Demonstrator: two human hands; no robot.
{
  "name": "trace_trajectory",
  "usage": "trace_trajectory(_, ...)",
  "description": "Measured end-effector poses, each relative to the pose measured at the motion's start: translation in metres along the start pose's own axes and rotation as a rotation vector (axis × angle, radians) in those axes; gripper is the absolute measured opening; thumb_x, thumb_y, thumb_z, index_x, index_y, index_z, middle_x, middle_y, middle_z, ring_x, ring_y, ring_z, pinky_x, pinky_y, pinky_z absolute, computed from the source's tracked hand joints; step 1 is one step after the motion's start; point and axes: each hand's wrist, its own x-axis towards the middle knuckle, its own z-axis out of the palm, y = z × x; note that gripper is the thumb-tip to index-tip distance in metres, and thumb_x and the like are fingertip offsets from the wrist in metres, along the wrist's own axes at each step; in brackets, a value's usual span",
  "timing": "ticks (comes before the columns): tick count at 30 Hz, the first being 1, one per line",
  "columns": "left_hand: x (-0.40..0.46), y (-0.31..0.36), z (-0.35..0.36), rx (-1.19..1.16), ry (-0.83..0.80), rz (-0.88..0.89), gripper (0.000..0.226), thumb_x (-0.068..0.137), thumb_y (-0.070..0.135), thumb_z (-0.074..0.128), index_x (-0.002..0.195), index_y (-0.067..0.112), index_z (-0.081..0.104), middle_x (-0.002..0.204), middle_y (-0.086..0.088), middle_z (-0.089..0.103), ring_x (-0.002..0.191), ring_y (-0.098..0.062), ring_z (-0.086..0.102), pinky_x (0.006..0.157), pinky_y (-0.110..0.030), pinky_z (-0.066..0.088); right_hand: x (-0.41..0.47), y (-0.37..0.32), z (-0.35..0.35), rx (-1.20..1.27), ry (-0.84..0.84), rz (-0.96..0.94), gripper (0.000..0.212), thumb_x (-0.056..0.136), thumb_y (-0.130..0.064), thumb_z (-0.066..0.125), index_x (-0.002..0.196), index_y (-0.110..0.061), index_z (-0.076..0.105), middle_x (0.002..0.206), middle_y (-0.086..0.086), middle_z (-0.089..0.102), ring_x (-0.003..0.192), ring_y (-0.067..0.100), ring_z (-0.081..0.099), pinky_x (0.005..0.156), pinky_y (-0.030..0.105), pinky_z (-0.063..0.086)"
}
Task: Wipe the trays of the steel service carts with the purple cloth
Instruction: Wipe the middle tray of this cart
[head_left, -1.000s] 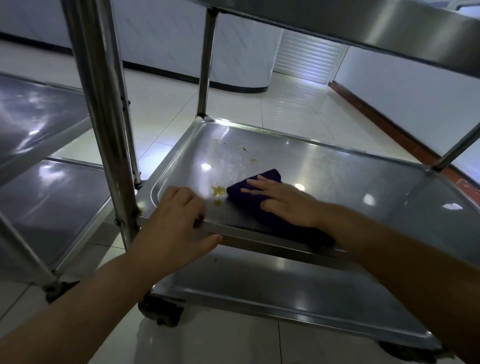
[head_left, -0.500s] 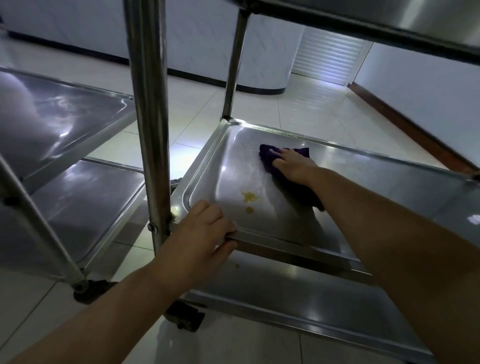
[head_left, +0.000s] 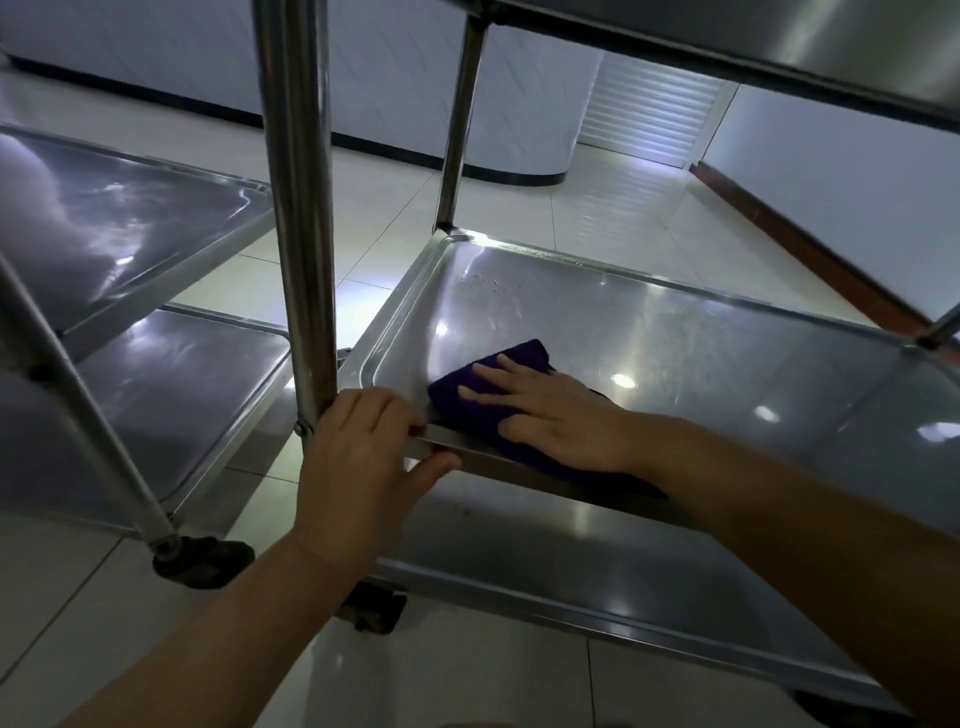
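Right hand (head_left: 558, 415) laid flat, fingers straight and slightly spread, pressing down on the folded dark purple cloth (head_left: 483, 397) at the near left corner of the shiny rectangular steel middle tray (head_left: 675, 332) of the nearer service cart. Cloth flat on the tray floor, its near end running under the palm and wrist toward the tray's front rim, its far rounded corner poking out beyond the fingertips. Left hand (head_left: 358, 457) curled round the tray's front rim just beside the cloth, fingers hooked over the top edge, thumb tucked under the lip, knuckles right next to the thick upright steel post (head_left: 298, 218) at the cart's near left corner. A few faint specks on the tray floor near its far left corner; bright light spots reflected across the rest of the metal. Below, the steel bottom tray (head_left: 597, 561) of the same cart, with a dark caster wheel (head_left: 371, 605) under its near left corner. Above, the underside of the steel top tray (head_left: 779, 41). To the left, a second steel service cart (head_left: 130, 249) with two trays in view and its own black caster (head_left: 200, 561), standing on the pale glossy tiled floor (head_left: 597, 208). White walls with a dark skirting strip behind.
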Motion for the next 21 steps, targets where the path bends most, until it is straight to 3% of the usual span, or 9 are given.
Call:
trace_trajectory(4,-0.003,-0.003,0.004,-0.033,0.057,0.003,0.046,0.075,0.056,0.069,0.082,0.011,0.066,0.081,-0.004,0.064,0.084,-0.015,0.049,0.078,-0.022,0.037,-0.01,-0.003,0.004,0.066,-0.023,-0.083,0.046,0.092,-0.047,0.025,0.135,-0.056,0.012,0.153,-0.023,0.003,0.146,0.003,-0.006,0.121,0.036,-0.002)
trace_trajectory(9,-0.005,-0.007,0.008,-0.049,0.097,-0.011,0.042,0.076,0.053,0.059,0.083,0.012,0.067,0.082,-0.004,0.063,0.085,-0.015,0.046,0.077,-0.022,0.034,0.019,0.012,-0.007,0.089,0.037,-0.066,0.048,0.095,-0.037,0.031,0.142,-0.045,0.022,0.157,-0.017,0.012,0.147,0.003,0.0,0.119,0.029,0.001)
trace_trajectory(13,-0.009,-0.015,0.011,-0.06,0.102,0.052,0.034,0.079,0.043,0.059,0.087,0.012,0.069,0.086,-0.003,0.064,0.087,-0.015,0.047,0.078,-0.022,0.031,0.067,0.033,-0.025,0.09,0.124,0.077,0.046,0.103,-0.026,0.038,0.148,-0.033,0.03,0.159,-0.01,0.019,0.147,0.009,0.007,0.121,0.034,0.007)
trace_trajectory(21,-0.012,-0.027,0.013,-0.101,0.101,0.169,0.024,0.086,0.026,0.054,0.106,0.014,0.06,0.097,-0.005,0.066,0.097,-0.017,0.05,0.09,-0.025,0.034,0.139,0.05,-0.057,0.146,0.228,0.355,0.046,0.102,-0.031,0.032,0.149,-0.03,0.033,0.154,-0.003,0.033,0.135,0.017,0.035,0.109,0.033,0.024)
